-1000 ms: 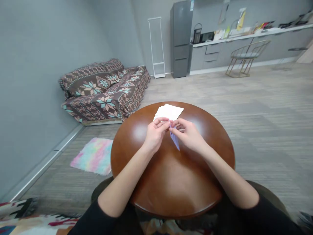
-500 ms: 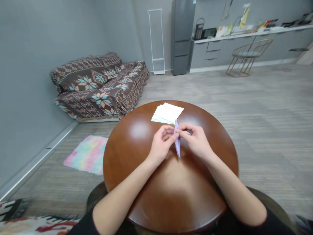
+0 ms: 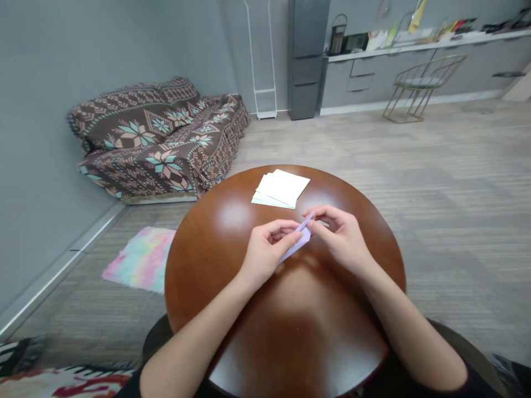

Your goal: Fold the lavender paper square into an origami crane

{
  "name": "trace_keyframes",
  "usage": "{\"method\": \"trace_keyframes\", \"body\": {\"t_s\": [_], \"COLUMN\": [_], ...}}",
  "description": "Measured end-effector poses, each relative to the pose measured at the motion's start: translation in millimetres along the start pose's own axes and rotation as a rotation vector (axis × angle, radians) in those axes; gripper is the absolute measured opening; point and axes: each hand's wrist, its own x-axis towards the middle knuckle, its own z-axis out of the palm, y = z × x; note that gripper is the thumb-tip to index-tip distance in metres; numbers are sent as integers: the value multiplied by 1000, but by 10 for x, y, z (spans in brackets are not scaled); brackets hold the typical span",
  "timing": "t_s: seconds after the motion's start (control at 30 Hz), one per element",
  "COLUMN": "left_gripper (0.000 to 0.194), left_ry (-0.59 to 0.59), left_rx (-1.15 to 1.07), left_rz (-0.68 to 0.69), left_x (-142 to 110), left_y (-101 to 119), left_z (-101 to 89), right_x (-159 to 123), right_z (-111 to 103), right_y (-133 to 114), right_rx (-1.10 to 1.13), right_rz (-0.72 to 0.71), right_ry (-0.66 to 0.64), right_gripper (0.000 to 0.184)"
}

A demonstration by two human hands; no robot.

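Purple paper (image 3: 296, 244), folded narrow, was held up over the table (image 3: 199, 282), between the left hand (image 3: 269, 247) and the right hand (image 3: 343, 236). Its long axis was slanted, from a near end at the left to a far end at the right. Its middle was pinched by the left thumb and fingers; its far end was met by the right thumb and forefinger, closed to a narrow gap about it. Neither hand was nearer, since the paper was touched by both. How firmly it was gripped at the right could not be told.

One purple paper and two hands were counted. At least three pale sheets (image 3: 284, 187) were fanned in one pile beyond the hands, apart from them. Farther off, one sofa (image 3: 161, 146), one rug (image 3: 141, 258), one chair (image 3: 418, 83) and one fridge (image 3: 309, 52) were seen.
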Motion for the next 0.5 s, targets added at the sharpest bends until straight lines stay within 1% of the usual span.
{"method": "trace_keyframes", "body": {"t_s": [0.07, 0.2, 0.3, 0.5], "left_gripper": [24, 25, 24, 24], "left_ry": [-7, -16, -23, -22], "left_rx": [-1, -15, -11, -27], "left_rz": [-20, -49, -52, -47], "left_x": [-1, 13, 19, 19], "left_y": [18, 10, 2, 9], "left_z": [-7, -22, -25, -25], "right_x": [3, 10, 13, 17], "right_z": [-14, -33, -37, -36], "right_y": [-11, -25, -24, -22], "right_rx": [-8, -23, -22, -17], "right_rz": [-22, -31, -52, -61], "right_ry": [-3, -4, 5, 30], "right_gripper": [5, 8, 5, 8]}}
